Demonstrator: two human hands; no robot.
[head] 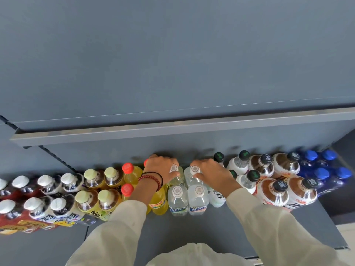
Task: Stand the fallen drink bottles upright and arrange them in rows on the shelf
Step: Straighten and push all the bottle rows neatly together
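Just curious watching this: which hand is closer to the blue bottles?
Right. The right hand grips a clear bottle several bottles left of the blue bottles; the left hand grips the next clear bottle, farther left.

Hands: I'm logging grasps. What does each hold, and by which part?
The left hand grips the back-left clear bottle at its shoulder, just under the cap; the right hand grips the back-right clear bottle the same way.

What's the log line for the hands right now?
left hand: grips back-left clear bottle | right hand: grips back-right clear bottle
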